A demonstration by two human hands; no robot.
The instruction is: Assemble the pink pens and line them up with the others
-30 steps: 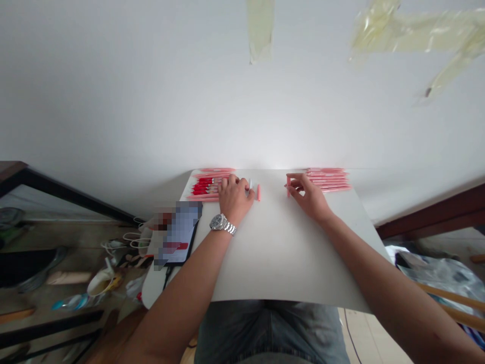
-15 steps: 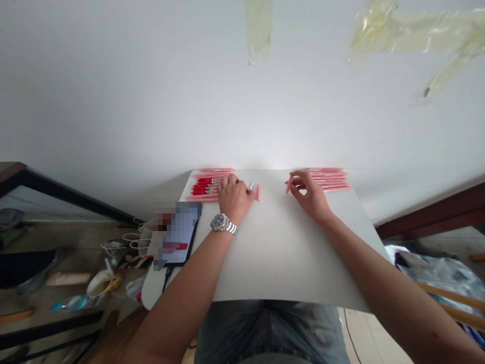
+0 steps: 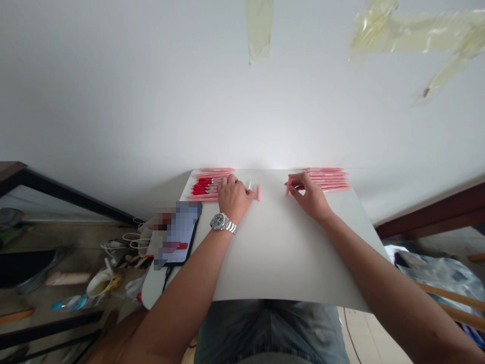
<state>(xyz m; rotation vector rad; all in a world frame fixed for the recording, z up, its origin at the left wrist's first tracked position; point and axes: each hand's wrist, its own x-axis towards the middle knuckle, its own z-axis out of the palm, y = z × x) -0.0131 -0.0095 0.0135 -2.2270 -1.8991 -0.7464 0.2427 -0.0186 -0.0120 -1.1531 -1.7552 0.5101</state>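
At the left of the table, my left hand (image 3: 235,196) is closed, its fingertips around a small clear-white pen part (image 3: 249,184) that pokes up past the thumb. Right beside that thumb, a short pink pen part (image 3: 258,192) lies on the table, apart from both hands. Between thumb and fingers my right hand (image 3: 308,196) pinches another short pink pen part (image 3: 289,186). Under and behind the left hand are pink pens and red pen refills (image 3: 204,186), partly covered by it. A row of pink pens (image 3: 329,179) lies just beyond the right hand.
The white table (image 3: 273,253) stands against a wall (image 3: 242,116) with strips of tape. A tablet (image 3: 182,235) with a cable lies at the left edge. Beyond it on the floor are a cup (image 3: 100,283), a bottle (image 3: 76,302) and cables. Plastic bags (image 3: 447,275) lie at right.
The clear-white part at my left fingertips has tilted and shifted slightly left. The pink part in my right hand stands more upright. Both hands have otherwise barely moved.
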